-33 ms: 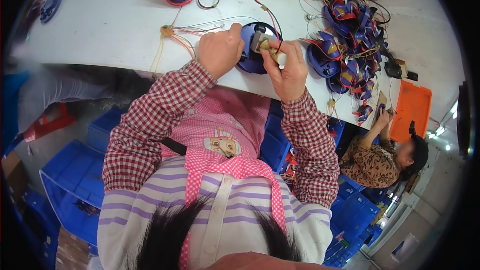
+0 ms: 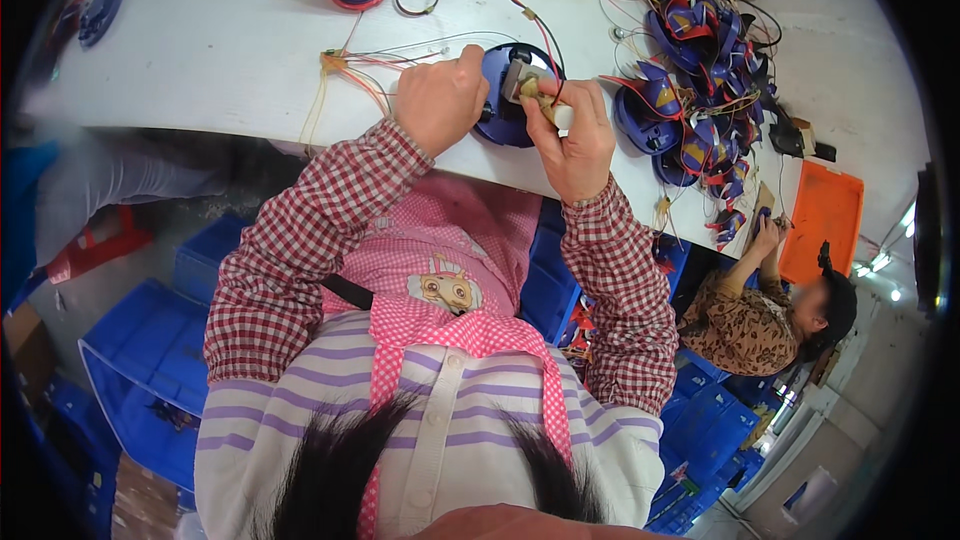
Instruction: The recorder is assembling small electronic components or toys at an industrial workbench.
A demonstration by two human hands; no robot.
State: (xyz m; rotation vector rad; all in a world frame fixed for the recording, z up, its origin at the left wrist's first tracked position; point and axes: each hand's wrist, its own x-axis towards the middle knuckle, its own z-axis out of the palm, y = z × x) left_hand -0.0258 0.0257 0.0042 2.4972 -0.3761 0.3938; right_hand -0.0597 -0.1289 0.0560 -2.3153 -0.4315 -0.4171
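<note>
Both forearms come up from the lower edge in red-checked sleeves, elbows bent and spread wide, wrists drawing in toward each other over the near edge of the worktop. The left hand (image 2: 440, 100) is curled into a loose fist, knuckles up, fingers tucked under out of sight, thumb side turned to the other hand. The right hand (image 2: 572, 135) sits just beside it, back toward us, fingers folded in a closed grip, thumb pressed along the top. The hands are near but apart.

orange tray (image 2: 822, 220) | blue crates (image 2: 140, 360) | toy-part pile (image 2: 700, 30)
</note>
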